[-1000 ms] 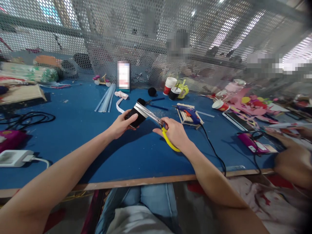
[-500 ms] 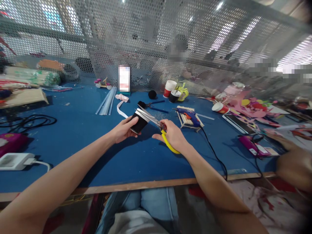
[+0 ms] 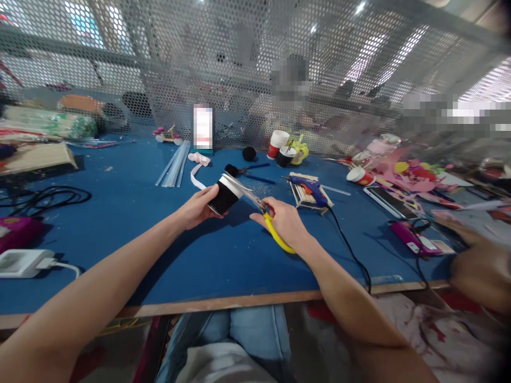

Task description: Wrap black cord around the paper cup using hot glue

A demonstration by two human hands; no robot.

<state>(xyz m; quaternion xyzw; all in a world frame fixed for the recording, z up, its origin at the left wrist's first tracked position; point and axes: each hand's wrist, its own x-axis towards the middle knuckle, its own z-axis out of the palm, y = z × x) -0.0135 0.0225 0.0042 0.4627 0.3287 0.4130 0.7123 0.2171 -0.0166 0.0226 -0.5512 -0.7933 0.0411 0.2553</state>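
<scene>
My left hand point(image 3: 198, 208) is wrapped round a paper cup point(image 3: 224, 198), tilted, with a black covering and a white band near its rim. From behind the cup a white ribbon point(image 3: 195, 177) trails to a small bunched roll of it on the table. My right hand point(image 3: 284, 222) grips yellow-handled scissors point(image 3: 278, 234), their blades lying against the white rim of the cup. Just beyond the cup are pliers with blue handles point(image 3: 259, 177) and a black fuzzy ball point(image 3: 231, 169).
A blue glue gun point(image 3: 315, 192) rests on a small stick stand to the right, its cord running off the front edge. Clear glue sticks point(image 3: 174, 166), paper cups point(image 3: 278, 142) and a lit phone point(image 3: 203, 127) stand farther back. A co-worker's arm point(image 3: 481, 266) is at far right.
The cup has turned slightly in my left hand, showing more of its black side. The scissor blades look closer together against the rim. My right hand has barely moved.
</scene>
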